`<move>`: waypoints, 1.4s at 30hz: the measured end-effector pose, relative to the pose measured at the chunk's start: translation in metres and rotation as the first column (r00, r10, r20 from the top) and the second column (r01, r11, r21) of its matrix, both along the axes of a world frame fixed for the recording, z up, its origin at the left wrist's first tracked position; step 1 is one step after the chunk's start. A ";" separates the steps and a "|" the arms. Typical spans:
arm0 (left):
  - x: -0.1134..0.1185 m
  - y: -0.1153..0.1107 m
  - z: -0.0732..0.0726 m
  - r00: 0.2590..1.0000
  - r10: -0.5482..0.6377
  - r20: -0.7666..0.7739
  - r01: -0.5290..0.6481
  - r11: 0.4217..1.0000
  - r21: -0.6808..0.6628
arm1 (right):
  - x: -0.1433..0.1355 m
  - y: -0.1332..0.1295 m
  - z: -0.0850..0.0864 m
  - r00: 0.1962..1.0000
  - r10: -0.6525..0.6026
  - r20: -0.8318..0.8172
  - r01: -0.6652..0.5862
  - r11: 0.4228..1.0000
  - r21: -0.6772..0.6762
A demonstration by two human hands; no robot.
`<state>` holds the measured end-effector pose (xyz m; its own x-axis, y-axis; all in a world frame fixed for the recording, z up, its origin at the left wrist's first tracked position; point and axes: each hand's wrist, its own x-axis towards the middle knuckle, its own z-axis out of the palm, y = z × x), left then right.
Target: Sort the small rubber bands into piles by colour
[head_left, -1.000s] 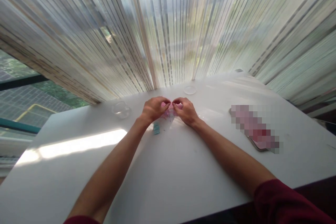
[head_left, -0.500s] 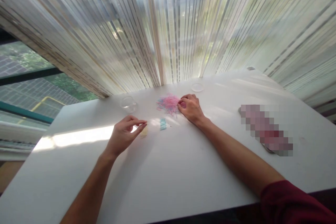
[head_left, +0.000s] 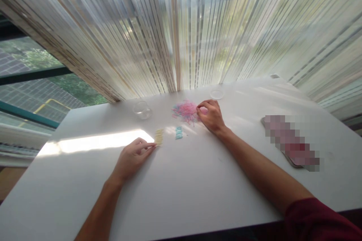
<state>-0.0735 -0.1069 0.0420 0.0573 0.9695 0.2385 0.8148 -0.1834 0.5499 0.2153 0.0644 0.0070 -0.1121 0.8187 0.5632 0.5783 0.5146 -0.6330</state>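
A heap of small thin pastel pieces (head_left: 185, 109), mostly pink with some blue, lies toward the back of the white table. My right hand (head_left: 210, 116) is at the heap's right edge, thumb and forefinger pinched; what they hold, if anything, is too small to make out. Nearer to me is a neat row of yellow pieces (head_left: 159, 136). At its near end my left hand (head_left: 135, 156) pinches a thin yellow piece close to the tabletop. A row of light blue pieces (head_left: 179, 133) lies to the right of the yellow one.
A clear round container (head_left: 142, 110) stands behind my left hand, and a clear round lid (head_left: 217, 94) lies at the back. To the right, a phone-like flat object (head_left: 291, 143) is blurred out. Striped curtains (head_left: 186, 30) hang along the table's (head_left: 181, 192) far edge.
My left hand has come down to the near end of the yellow row, uncovering more of it. My right hand stays by the heap, its fingertips slightly higher. The view has shifted a little.
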 end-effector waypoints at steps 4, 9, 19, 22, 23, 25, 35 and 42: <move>-0.001 -0.001 -0.001 1.000 0.010 0.011 -0.010 1.000 -0.026 | 0.000 0.001 0.000 1.000 -0.005 -0.016 0.005 1.000 0.005; 0.001 -0.002 0.000 1.000 0.004 0.017 -0.003 0.999 -0.038 | 0.001 -0.001 0.005 0.999 -0.016 -0.042 0.018 0.999 0.039; 0.005 0.000 0.000 0.998 0.039 0.040 -0.040 0.999 0.024 | 0.004 -0.001 0.012 0.904 -0.022 -0.427 -0.075 0.975 -0.209; 0.005 0.000 0.000 0.999 0.020 0.035 -0.020 1.000 0.005 | 0.002 0.003 0.009 0.846 -0.025 -0.532 -0.140 0.953 -0.268; 0.005 0.000 0.000 0.999 0.017 0.029 -0.017 1.000 -0.002 | 0.002 0.005 0.008 0.827 -0.025 -0.562 -0.161 0.947 -0.279; 0.006 0.000 0.000 1.000 0.018 0.019 -0.018 1.000 -0.011 | 0.001 0.007 0.007 0.790 -0.031 -0.613 -0.197 0.933 -0.301; 0.009 0.001 0.003 1.000 -0.015 0.001 0.015 0.994 0.107 | 0.001 -0.005 0.020 0.715 -0.043 -0.698 -0.312 0.873 -0.374; 0.037 -0.002 0.011 0.991 -0.124 0.057 0.109 0.969 0.220 | -0.015 -0.073 0.043 0.768 0.316 -0.557 -0.605 0.644 -0.468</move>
